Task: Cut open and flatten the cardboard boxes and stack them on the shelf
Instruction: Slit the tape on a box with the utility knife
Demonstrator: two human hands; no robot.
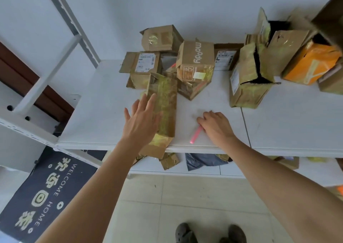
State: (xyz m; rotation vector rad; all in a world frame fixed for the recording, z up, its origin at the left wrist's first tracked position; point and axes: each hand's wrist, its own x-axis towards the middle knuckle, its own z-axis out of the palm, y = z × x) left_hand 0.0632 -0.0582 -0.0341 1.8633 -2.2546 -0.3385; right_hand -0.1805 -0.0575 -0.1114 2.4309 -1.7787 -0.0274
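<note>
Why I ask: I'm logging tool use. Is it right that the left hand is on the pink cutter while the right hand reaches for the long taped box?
Hands are swapped. In the head view, the right hand is on the pink cutter; the left hand reaches, fingers straight, for the long taped box.

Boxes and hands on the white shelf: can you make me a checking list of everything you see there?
Surface: white shelf, joined panels, another level below.
Job's things: long taped box lying flat, its near end past the shelf edge; "moody" box and other taped boxes piled behind; open box and orange box at right; pink cutter.
Clutter: cardboard scraps and grey bag on the lower level.
Grippers: left hand open, over the long box; right hand fingers curled on the cutter's top end.
Cables: nothing seen.
Surroundings: white wall, tiled floor, "WELCOME HOME" mat, the person's shoes.
</note>
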